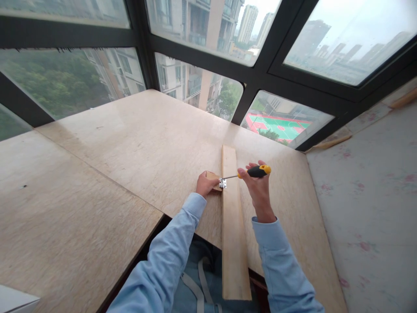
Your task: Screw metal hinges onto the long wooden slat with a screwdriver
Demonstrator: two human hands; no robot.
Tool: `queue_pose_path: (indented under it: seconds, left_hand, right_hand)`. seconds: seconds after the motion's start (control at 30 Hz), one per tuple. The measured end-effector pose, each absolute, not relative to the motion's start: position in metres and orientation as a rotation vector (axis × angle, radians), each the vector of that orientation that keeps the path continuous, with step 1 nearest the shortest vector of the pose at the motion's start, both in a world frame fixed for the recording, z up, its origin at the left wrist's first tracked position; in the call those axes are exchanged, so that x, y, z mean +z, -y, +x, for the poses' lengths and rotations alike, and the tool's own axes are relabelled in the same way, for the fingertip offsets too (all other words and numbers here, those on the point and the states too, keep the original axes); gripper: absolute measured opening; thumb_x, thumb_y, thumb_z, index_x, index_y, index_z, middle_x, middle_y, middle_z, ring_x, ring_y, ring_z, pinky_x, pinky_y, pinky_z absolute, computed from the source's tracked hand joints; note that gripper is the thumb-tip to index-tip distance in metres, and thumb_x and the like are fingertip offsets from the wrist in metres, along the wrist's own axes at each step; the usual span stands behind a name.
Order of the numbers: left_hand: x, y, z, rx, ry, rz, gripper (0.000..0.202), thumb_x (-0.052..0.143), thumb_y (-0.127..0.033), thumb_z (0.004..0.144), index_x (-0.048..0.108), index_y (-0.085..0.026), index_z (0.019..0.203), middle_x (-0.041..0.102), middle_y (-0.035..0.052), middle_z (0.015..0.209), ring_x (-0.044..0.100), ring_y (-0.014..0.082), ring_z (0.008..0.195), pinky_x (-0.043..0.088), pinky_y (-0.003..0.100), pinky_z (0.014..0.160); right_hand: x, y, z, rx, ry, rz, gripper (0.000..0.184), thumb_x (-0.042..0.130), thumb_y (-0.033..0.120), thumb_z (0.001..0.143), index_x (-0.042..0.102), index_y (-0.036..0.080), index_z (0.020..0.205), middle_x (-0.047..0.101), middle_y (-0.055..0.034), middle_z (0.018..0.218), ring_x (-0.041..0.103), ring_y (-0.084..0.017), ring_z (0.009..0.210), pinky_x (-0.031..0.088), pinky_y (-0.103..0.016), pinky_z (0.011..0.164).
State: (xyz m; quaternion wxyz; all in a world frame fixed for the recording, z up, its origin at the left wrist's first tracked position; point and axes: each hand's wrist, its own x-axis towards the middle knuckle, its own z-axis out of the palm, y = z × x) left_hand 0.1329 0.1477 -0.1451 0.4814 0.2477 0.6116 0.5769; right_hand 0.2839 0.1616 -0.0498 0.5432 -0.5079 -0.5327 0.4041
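Where everything lay: beige marble-look countertop (130, 130), probably because it gave a nice firm, flat base.
Long pale wooden plank (233, 226): mostly on that, near end hanging off the front edge, which likely put its middle within easy reach.
Right hand (257, 191): fingers curled round a yellow-and-black-handled screwdriver (259, 171), tilted over so the shaft pointed left.
Left hand (204, 184): pinched a small pale wooden block (212, 175) at the plank's left edge, presumably to steady it.
Small silver metal hinge (223, 184): sat at that seam, right by the screwdriver's tip; couldn't tell if they touched.
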Motion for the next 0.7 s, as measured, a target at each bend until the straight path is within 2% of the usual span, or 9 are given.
queue_pose_path:
  seconds: [0.07,0.13,0.23,0.3,0.37,0.47,0.57,0.63,0.7]
  left_hand:
    - [-0.144,-0.147,0.133,1.39,-1.498,0.635,0.035,0.077,-0.015,0.055,0.059,-0.014,0.084,0.063,0.002,0.074,0.06,0.0147,0.066,0.045,0.023,0.055]
    - [-0.144,-0.147,0.133,1.391,-1.513,0.651,0.034,0.077,-0.015,0.055,0.058,-0.013,0.083,0.063,0.0022,0.074,0.059,0.0145,0.066,0.046,0.023,0.055]
    - [-0.145,-0.148,0.133,1.392,-1.538,0.662,0.033,0.077,-0.017,0.055,0.058,-0.013,0.081,0.063,0.0016,0.073,0.06,0.0144,0.066,0.045,0.023,0.056]
    - [-0.147,-0.148,0.133,1.388,-1.541,0.663,0.033,0.078,-0.018,0.054,0.057,-0.013,0.08,0.063,0.0011,0.073,0.06,0.0147,0.066,0.045,0.023,0.055]
    - [-0.148,-0.149,0.133,1.394,-1.536,0.661,0.034,0.078,-0.018,0.053,0.057,-0.013,0.08,0.063,0.0006,0.073,0.06,0.0147,0.067,0.044,0.023,0.055]
    - [-0.15,-0.149,0.133,1.406,-1.543,0.666,0.034,0.078,-0.019,0.053,0.057,-0.013,0.079,0.063,0.0,0.072,0.06,0.0143,0.066,0.044,0.022,0.055]
    - [-0.149,-0.149,0.133,1.402,-1.559,0.682,0.033,0.078,-0.019,0.053,0.056,-0.014,0.077,0.062,-0.0005,0.07,0.059,0.014,0.065,0.043,0.022,0.055]
    - [-0.149,-0.149,0.133,1.395,-1.57,0.69,0.033,0.078,-0.019,0.053,0.055,-0.014,0.077,0.061,-0.0009,0.069,0.059,0.0138,0.065,0.043,0.022,0.054]
    - [-0.149,-0.149,0.133,1.385,-1.578,0.693,0.033,0.078,-0.019,0.053,0.055,-0.014,0.076,0.06,-0.0011,0.069,0.058,0.0137,0.065,0.043,0.022,0.054]
  right_hand:
    - [-0.05,-0.161,0.285,0.842,1.27,-1.332,0.084,0.085,0.045,0.058,0.037,0.02,0.122,0.06,-0.0059,0.101,0.064,-0.022,0.091,0.055,-0.042,0.086]
    - [-0.049,-0.161,0.287,0.796,1.28,-1.333,0.084,0.085,0.044,0.058,0.038,0.018,0.123,0.062,-0.0026,0.089,0.065,-0.021,0.083,0.054,-0.043,0.086]
    - [-0.048,-0.16,0.288,0.998,1.289,-1.104,0.087,0.081,0.037,0.064,0.031,0.02,0.133,0.066,-0.007,0.104,0.065,-0.023,0.1,0.051,-0.046,0.094]
    - [-0.049,-0.16,0.29,1.145,1.312,-1.02,0.092,0.08,0.034,0.062,0.028,0.024,0.137,0.059,-0.012,0.127,0.058,-0.023,0.116,0.048,-0.045,0.098]
    - [-0.051,-0.161,0.291,1.121,1.307,-1.106,0.094,0.082,0.036,0.058,0.031,0.024,0.136,0.049,-0.0137,0.138,0.055,-0.023,0.119,0.049,-0.043,0.098]
    - [-0.056,-0.164,0.292,0.912,1.273,-1.319,0.092,0.086,0.044,0.056,0.035,0.02,0.129,0.059,-0.0114,0.116,0.062,-0.022,0.098,0.053,-0.044,0.091]
    - [-0.06,-0.165,0.293,0.83,1.284,-1.33,0.079,0.086,0.045,0.056,0.042,0.018,0.116,0.063,-0.0056,0.091,0.064,-0.022,0.082,0.054,-0.046,0.087]
    - [-0.059,-0.164,0.292,0.88,1.261,-1.214,0.075,0.084,0.041,0.059,0.042,0.018,0.117,0.065,-0.0067,0.094,0.066,-0.022,0.088,0.052,-0.047,0.092]
    - [-0.057,-0.162,0.291,0.997,1.247,-1.084,0.081,0.081,0.037,0.062,0.035,0.02,0.127,0.064,-0.0099,0.109,0.064,-0.023,0.106,0.049,-0.046,0.098]
